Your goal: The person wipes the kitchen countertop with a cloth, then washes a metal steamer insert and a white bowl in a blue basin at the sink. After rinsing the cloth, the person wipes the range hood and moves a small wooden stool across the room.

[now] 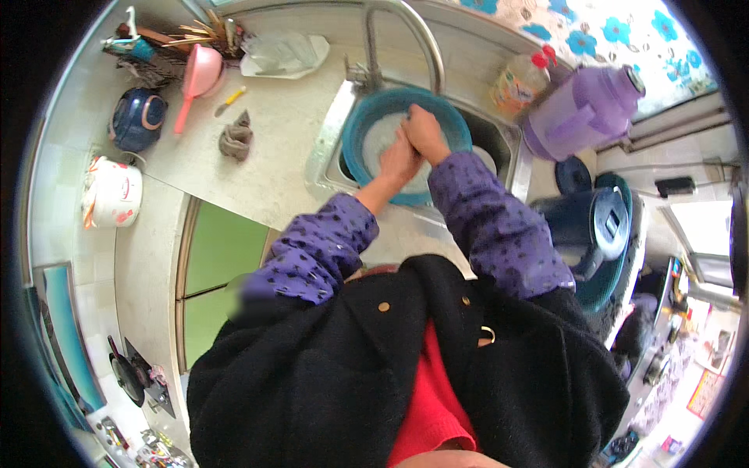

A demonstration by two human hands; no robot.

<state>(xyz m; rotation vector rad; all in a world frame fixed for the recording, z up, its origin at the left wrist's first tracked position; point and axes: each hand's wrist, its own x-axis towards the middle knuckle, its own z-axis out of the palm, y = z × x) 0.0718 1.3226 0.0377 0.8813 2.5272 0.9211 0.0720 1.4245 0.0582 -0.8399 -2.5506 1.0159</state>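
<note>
My left hand [401, 159] and my right hand [425, 133] are pressed together over a teal plastic basin [354, 137]. Curled fingers hide whatever may lie between them. Whitish, cloudy water [377, 137] shows inside the basin, which sits in a stainless steel sink [329, 137]. Above its back edge arches a metal faucet [436, 55]. To the left, on the countertop [281, 134], lie a crumpled grey-brown cloth [236, 139], a yellow-handled knife or peeler [231, 100] and a pink plastic ladle [202, 73].
Right of the sink stand a soap bottle with a red pump [519, 85] and a purple thermos [579, 114]. A dark pitcher [585, 225] rests on a teal tray [603, 292]. Along the left wall are a dark blue pot [137, 120] and a white tub [115, 193].
</note>
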